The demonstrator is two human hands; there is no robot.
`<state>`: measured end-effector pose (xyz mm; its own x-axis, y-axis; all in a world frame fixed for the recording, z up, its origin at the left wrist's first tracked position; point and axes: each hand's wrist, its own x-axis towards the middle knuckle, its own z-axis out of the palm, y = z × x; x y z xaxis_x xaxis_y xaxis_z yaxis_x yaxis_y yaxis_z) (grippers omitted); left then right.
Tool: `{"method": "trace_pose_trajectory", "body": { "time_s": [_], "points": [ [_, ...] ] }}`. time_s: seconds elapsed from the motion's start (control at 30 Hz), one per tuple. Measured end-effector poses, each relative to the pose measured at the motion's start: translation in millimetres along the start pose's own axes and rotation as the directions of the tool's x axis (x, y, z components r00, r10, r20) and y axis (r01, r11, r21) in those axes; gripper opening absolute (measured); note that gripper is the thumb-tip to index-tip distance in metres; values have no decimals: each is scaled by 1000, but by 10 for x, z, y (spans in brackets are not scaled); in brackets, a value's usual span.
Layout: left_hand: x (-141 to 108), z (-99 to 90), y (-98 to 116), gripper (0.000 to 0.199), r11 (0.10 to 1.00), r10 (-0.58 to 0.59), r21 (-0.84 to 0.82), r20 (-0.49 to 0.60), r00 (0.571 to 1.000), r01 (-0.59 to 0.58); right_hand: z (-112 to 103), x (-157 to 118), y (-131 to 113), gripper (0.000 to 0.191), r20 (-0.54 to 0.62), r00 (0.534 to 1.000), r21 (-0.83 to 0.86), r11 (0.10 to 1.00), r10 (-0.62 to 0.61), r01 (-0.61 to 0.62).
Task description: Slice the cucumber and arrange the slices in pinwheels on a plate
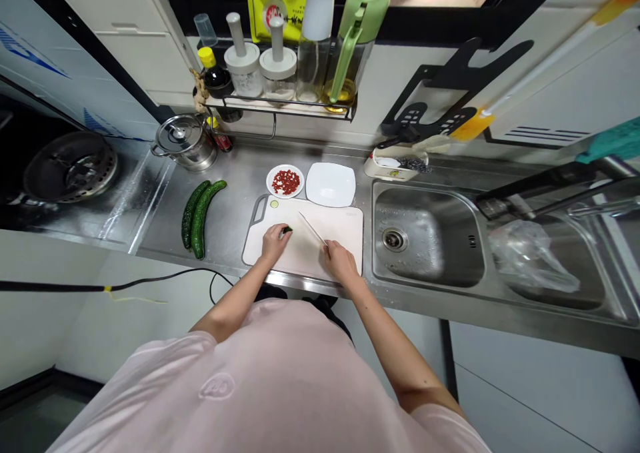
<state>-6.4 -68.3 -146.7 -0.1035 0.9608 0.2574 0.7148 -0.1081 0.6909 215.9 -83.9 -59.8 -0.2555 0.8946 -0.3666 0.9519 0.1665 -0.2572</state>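
Note:
My left hand (275, 243) is closed over the left half of a white cutting board (330, 266), its fingers pinching a small dark green cucumber piece (287, 230). In my right hand (341, 261) is the handle of a knife (312, 228), its thin blade pointing up and left above the board. A round pale green cucumber slice (274, 204) lies near the board's upper left corner. Behind the board are a small white plate of chopped red pieces (286, 181) and a bare white square plate (331, 184). Two whole cucumbers (201, 218) rest on the steel counter to the left.
Right of the board is a steel sink (430, 240), with a clear plastic bag (533, 253) in the second basin. A lidded pot (184, 141) stands back left, near the stove with a wok (70, 170). A wall rack (280, 106) carries bottles and jars.

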Motion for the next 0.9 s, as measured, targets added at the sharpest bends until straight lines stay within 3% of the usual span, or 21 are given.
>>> {"method": "trace_pose_trajectory", "body": {
  "time_s": [0.6,0.9],
  "points": [
    [-28,-34,26,19,999,49,4,-10,999,-49,19,-1,-200,38,77,996,-21,999,-40,42],
    [-30,-20,15,20,997,66,28,-21,998,-65,29,-51,-349,35,110,987,-56,991,-119,125]
  ]
}}
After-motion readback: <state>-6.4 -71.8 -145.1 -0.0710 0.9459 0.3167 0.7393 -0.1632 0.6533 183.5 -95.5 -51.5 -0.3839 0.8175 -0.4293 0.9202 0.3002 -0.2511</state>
